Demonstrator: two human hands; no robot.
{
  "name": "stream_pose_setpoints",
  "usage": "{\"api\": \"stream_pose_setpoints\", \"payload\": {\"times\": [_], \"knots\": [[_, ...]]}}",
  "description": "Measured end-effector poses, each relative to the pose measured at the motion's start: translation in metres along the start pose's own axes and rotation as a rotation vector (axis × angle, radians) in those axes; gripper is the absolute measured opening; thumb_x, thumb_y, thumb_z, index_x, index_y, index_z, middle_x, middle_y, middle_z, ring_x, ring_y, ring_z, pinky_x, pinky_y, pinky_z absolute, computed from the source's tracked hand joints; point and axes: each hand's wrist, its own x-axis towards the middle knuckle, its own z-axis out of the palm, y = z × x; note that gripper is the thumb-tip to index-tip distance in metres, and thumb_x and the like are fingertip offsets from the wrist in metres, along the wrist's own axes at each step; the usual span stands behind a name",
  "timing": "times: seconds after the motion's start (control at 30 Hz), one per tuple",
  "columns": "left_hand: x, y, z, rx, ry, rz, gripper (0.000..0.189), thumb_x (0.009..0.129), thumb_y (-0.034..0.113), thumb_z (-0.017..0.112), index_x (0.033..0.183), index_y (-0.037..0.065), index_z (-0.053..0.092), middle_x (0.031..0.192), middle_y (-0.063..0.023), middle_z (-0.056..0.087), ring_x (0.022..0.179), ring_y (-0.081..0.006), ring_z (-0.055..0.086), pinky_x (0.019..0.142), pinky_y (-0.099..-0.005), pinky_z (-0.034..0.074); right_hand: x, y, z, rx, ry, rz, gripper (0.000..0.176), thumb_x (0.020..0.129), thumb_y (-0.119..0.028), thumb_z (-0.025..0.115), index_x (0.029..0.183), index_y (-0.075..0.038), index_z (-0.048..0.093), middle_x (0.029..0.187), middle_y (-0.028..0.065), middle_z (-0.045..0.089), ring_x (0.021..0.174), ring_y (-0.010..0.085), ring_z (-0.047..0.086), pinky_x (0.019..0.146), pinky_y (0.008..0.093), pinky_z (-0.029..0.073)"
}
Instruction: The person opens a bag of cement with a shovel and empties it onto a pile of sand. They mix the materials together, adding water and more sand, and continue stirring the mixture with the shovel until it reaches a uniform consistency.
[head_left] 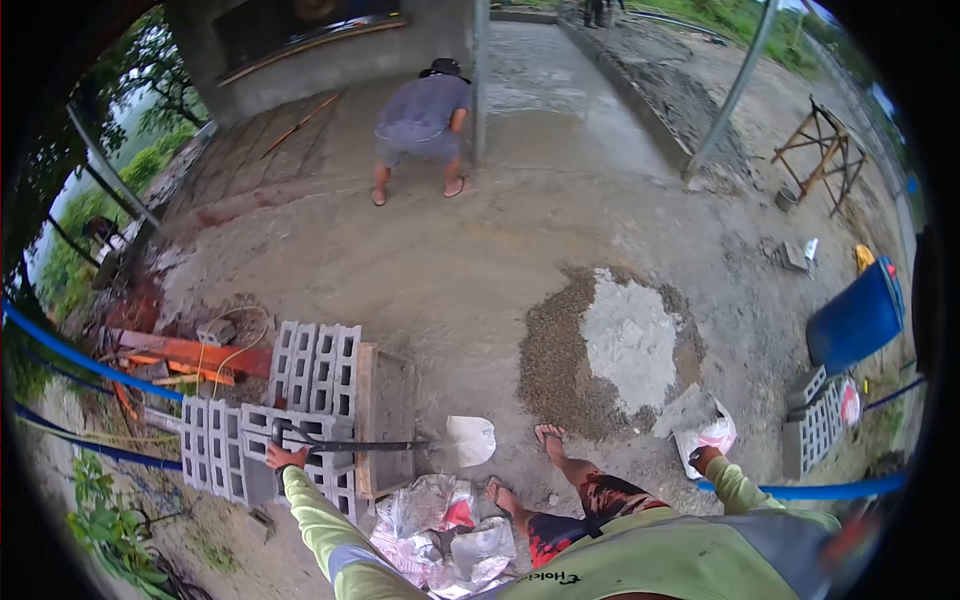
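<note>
At the lower left, my left hand (287, 456) is closed around the grip end of a shovel (375, 446). Its dark shaft runs level across the concrete blocks, and its pale blade (470, 441) points right, near my feet. My right hand (706, 460), on the other side of my body, grips the edge of a white and red cement bag (706, 428). Just beyond that bag lies a pile of brown sand and gravel (553, 350) with grey cement powder (630, 340) heaped on it.
Hollow concrete blocks (213, 450) are stacked at left beside a wooden box (385, 405). Crumpled bags (440, 535) lie by my feet. A blue barrel (855, 315) and more blocks (815, 440) stand at right. Another person (424, 120) bends over the floor ahead, by a post (481, 80).
</note>
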Motion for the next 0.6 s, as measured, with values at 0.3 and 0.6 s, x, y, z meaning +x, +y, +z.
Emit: {"api": "stream_pose_setpoints", "payload": {"times": [0.3,0.6], "knots": [[-0.144,0.106,-0.091,-0.816,-0.149,0.628,0.043,0.078,0.01,0.07,0.116,-0.001,0.052,0.095,-0.0123,0.061,0.081,-0.0198,0.058,0.076,-0.0318,0.046,-0.046,-0.156,-0.018,0.264,0.316,-0.297,0.039,0.084,-0.041,0.061,0.085,-0.003,0.064,0.077,0.0215,0.064,0.076,0.0418,0.061,0.068,0.0467,0.049],[-0.591,0.294,-0.121,-1.095,-1.055,0.761,0.043,0.082,0.001,0.066,0.122,-0.001,0.049,0.099,-0.0052,0.058,0.091,-0.0126,0.055,0.082,-0.0261,0.044,-0.095,-0.274,-0.09,1.071,-0.065,-0.399,0.073,0.089,-0.056,0.051,0.122,0.009,0.051,0.117,0.021,0.06,0.101,0.0278,0.062,0.09,0.0347,0.047]]}}
